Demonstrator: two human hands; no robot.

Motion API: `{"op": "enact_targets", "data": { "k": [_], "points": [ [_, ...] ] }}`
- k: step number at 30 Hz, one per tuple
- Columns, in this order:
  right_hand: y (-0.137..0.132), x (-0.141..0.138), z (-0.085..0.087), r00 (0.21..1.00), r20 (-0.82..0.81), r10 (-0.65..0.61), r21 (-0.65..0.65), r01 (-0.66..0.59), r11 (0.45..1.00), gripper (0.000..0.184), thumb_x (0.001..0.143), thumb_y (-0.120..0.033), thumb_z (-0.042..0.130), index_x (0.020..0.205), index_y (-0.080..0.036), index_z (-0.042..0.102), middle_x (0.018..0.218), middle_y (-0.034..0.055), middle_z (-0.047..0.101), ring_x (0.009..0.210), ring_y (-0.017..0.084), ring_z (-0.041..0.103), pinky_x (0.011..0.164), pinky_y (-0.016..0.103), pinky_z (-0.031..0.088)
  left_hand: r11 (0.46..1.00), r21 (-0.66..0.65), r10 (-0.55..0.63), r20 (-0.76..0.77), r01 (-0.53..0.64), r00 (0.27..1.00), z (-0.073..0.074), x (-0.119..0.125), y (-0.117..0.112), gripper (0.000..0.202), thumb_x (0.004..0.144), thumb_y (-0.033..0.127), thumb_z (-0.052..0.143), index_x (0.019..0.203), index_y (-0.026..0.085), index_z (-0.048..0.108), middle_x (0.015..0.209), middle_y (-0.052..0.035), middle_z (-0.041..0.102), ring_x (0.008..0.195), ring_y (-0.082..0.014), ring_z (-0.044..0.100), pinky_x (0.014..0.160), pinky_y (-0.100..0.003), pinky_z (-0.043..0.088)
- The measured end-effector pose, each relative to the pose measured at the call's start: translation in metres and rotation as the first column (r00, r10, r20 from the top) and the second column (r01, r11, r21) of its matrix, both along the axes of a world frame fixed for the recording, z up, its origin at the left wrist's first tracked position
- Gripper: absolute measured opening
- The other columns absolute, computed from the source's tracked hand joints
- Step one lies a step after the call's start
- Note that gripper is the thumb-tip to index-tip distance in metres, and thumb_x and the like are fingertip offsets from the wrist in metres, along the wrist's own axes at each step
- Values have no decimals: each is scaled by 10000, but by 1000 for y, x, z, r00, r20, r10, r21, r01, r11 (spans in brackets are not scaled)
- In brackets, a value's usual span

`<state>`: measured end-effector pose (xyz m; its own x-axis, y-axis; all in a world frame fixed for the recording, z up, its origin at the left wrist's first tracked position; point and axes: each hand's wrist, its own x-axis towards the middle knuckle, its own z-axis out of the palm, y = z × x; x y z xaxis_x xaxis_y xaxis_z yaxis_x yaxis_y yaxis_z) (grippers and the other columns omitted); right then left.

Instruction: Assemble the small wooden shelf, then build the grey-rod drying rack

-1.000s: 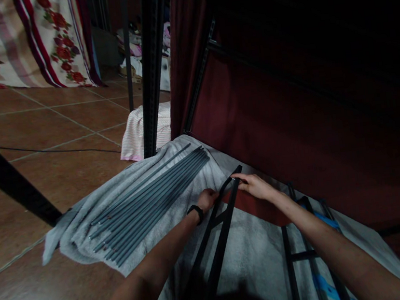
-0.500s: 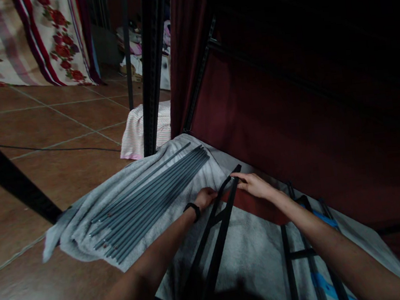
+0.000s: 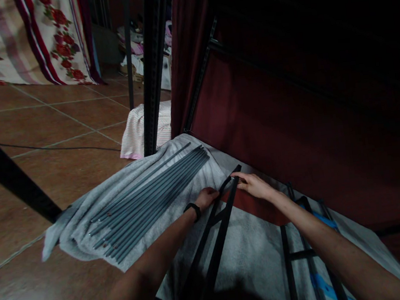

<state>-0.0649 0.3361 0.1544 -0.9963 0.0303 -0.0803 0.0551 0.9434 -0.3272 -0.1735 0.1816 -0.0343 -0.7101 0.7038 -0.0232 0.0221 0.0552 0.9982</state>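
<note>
A black metal frame [image 3: 220,236] with two long rails and a crossbar lies slanting toward me. My left hand [image 3: 206,198], with a black band at the wrist, closes its fingers at the left rail near the far end. Thumb and fingers of my right hand [image 3: 254,183] pinch the far end from the right, at a small shiny fitting [image 3: 232,178]. Part of the right fingertips is hidden behind the rail. Left of the frame, several thin grey rods [image 3: 155,199] lie bundled on a light grey blanket [image 3: 249,251].
More black frames [image 3: 289,265] with blue strips [image 3: 326,288] lie on the right. A dark red cloth [image 3: 274,136] hangs behind. Black perforated uprights [image 3: 151,78] stand on the left. A cable [image 3: 57,148] crosses the tiled floor [image 3: 82,111]. A flowered cloth [image 3: 26,40] hangs farther back.
My left hand has shifted very slightly along the rail. Otherwise both hands, the frame and the rods stay where they were.
</note>
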Motion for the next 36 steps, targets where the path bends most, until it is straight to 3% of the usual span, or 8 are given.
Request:
{"op": "enact_targets", "data": {
  "k": [5,13,16,21,23,28,31,36],
  "points": [
    [-3,1,5,1000,6,-9,-32,10,999,431,861,-277,551,1286,-228,608,822,-4,664,751,161,599,687,255,405,999,36,34,13,-34,999,-2,-2,8,72,740,184,621,677,157,598,637,-1,580,603,-130,500,589,-244,360],
    [-2,0,3,1000,3,-2,-31,2,1000,412,860,-293,557,1264,-241,621,810,-10,666,756,164,602,691,254,409,988,149,-46,37,40,998,-2,-2,0,8,733,153,596,731,155,588,686,10,592,660,-122,518,660,-240,404],
    [-3,-1,2,1000,2,15,-24,-15,1000,433,860,-284,557,1286,-237,609,835,-3,680,778,172,618,703,259,420,987,153,-52,22,48,998,1,-2,-5,97,720,140,600,810,156,634,711,7,612,699,-136,540,691,-251,412],
    [-4,-2,1,1000,7,19,-15,-19,1000,426,876,-279,546,1296,-251,605,926,17,709,867,196,649,753,274,448,989,143,58,-71,-48,996,30,-3,3,137,817,268,573,747,168,635,728,-20,625,726,-153,555,665,-255,399],
    [-6,-2,2,1000,8,21,-7,-21,1000,415,882,-282,546,1291,-255,607,943,20,713,886,203,655,760,278,450,980,179,92,3,-91,996,50,-1,11,233,860,353,548,729,169,604,680,-15,600,652,-136,536,606,-245,386],
    [-10,-1,4,1000,12,28,-30,-28,999,403,895,-293,542,1295,-274,588,953,7,708,870,196,655,770,278,447,946,319,-30,269,-59,963,90,9,22,311,817,458,649,760,162,575,591,30,543,502,-82,466,491,-216,322],
    [-9,-1,2,1000,5,21,-41,-21,999,396,890,-286,548,1285,-274,572,967,3,704,893,193,654,781,272,445,931,354,-34,319,-86,947,100,14,23,340,774,467,704,733,162,559,566,41,525,481,-72,452,474,-210,312],
    [-5,-5,-4,999,-6,-34,-5,34,999,460,876,-284,568,1332,-237,522,921,17,698,876,198,655,750,267,443,912,376,21,361,-166,932,101,16,28,293,704,354,765,706,168,538,558,51,533,470,-61,437,472,-200,308]
  ]
}}
